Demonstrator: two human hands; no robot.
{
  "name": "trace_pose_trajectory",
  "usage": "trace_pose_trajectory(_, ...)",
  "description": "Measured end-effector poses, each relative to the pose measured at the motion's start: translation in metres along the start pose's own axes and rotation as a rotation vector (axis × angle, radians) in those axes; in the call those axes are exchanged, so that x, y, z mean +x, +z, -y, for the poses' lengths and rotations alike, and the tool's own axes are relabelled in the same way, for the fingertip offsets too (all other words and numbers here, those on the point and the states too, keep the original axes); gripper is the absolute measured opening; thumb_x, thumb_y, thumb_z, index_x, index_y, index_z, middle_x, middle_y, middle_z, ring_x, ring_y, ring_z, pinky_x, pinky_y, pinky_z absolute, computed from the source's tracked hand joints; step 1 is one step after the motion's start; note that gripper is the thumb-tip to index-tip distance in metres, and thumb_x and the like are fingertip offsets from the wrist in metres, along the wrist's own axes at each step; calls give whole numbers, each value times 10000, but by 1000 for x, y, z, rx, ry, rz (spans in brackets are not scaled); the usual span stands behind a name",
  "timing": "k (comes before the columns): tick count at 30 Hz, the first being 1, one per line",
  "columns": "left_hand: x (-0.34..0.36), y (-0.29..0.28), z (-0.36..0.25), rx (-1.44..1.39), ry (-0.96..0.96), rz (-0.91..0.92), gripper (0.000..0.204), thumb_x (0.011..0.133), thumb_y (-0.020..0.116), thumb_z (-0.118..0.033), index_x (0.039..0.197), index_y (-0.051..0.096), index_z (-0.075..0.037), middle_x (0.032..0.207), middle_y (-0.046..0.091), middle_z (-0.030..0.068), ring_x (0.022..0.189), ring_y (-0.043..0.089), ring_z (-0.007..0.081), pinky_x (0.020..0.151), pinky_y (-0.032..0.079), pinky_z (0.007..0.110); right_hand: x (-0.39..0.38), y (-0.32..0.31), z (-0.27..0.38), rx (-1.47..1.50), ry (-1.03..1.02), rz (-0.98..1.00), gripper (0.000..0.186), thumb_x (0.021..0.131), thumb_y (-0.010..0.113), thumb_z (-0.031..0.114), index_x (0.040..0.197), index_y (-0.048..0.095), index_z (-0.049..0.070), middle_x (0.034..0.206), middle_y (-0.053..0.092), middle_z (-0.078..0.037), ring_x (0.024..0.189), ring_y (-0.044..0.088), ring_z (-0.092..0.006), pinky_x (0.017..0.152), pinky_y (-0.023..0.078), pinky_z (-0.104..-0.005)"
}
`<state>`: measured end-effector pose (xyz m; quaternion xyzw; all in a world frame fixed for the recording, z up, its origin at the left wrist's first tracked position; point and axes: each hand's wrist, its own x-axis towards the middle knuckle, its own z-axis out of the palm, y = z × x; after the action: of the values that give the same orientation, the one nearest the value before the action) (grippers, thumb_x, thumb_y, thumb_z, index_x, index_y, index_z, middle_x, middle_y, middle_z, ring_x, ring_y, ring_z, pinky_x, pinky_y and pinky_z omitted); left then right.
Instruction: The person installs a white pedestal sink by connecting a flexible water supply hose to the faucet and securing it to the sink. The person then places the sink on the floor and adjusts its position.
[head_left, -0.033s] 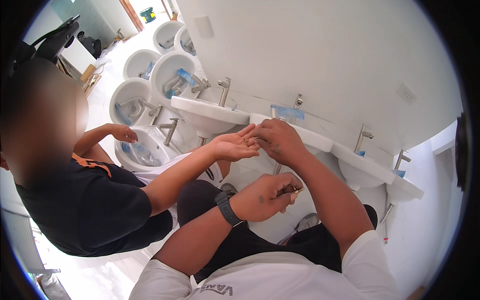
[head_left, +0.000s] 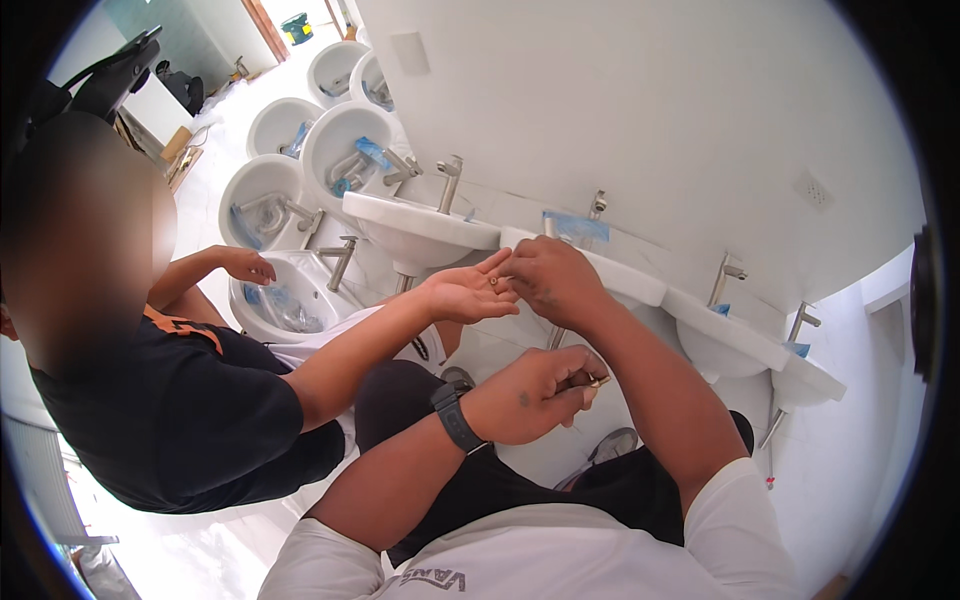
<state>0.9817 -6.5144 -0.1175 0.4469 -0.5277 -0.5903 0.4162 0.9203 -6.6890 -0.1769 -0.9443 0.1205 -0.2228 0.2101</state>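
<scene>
My left hand (head_left: pixel 530 400), with a dark watch on the wrist, is closed on small brass-coloured pieces (head_left: pixel 598 382). Above it, my right hand (head_left: pixel 550 280) has its fingers bent together at the fingertips of another person's open palm (head_left: pixel 455 295); what it pinches, if anything, is hidden. A small round metal piece (head_left: pixel 493 282) lies on that palm by the fingers, just left of my fingertips.
The other person (head_left: pixel 190 400) in a dark shirt is close at my left. White pedestal basins (head_left: pixel 420 225) with taps line the white wall (head_left: pixel 650 100) ahead. More basins (head_left: pixel 262 175) holding plastic-wrapped parts stand at upper left. My legs are below my hands.
My right hand has shifted very slightly over the other person's fingertips. Otherwise nothing has visibly moved.
</scene>
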Motion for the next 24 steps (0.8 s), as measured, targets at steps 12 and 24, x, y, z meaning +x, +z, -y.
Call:
trace_pose_trajectory(12,2,-3,6,-18,123,-30,236,1007,572,-65,1226,606,16,804,635,63,639,606,123,622,507,291,39,34,-7,-258,2,302,52,776,714,171,815,745,156,930,688,-43,952,681,-261,844,529,-414)
trace_pose_trajectory(24,-3,-6,-1,-10,53,-11,295,962,510,45,1250,573,33,937,636,55,767,630,109,698,538,260,51,42,-5,-364,68,390,143,763,723,169,893,760,122,917,699,-64,906,691,-305,812,545,-432)
